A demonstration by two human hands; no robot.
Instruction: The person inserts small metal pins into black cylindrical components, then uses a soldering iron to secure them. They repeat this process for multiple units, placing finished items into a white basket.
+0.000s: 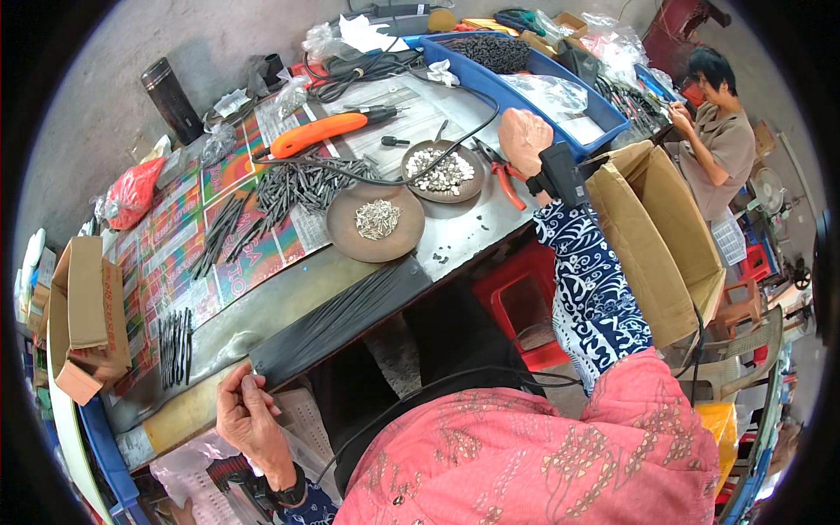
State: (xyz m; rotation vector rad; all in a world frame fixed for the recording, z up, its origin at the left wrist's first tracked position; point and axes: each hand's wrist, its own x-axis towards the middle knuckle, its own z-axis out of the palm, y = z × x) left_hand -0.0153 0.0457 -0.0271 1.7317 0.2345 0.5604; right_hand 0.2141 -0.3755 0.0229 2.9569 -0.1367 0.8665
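My left hand [252, 413] is at the table's near edge, thumb and fingertips pinched together on a tiny pale thing too small to name. It is close to the left end of a black strip [341, 319] lying along that edge. My right hand [525, 142] is curled closed beside the blue bin [588, 94]; its fingertips and anything in them are hidden. Red-handled pliers [506, 185] lie just below and left of it. One brown dish [343, 234] holds small silvery pins [378, 220]. A second dish [477, 182] holds whitish bits [440, 171].
Thin black rods [306, 185] are heaped beyond the dishes, near a corded orange power tool [317, 133]. Several rods [175, 348] lie in a row at left. Cardboard boxes [87, 293] flank the table. At right, a person [713, 140] works. A red stool [516, 302] stands below.
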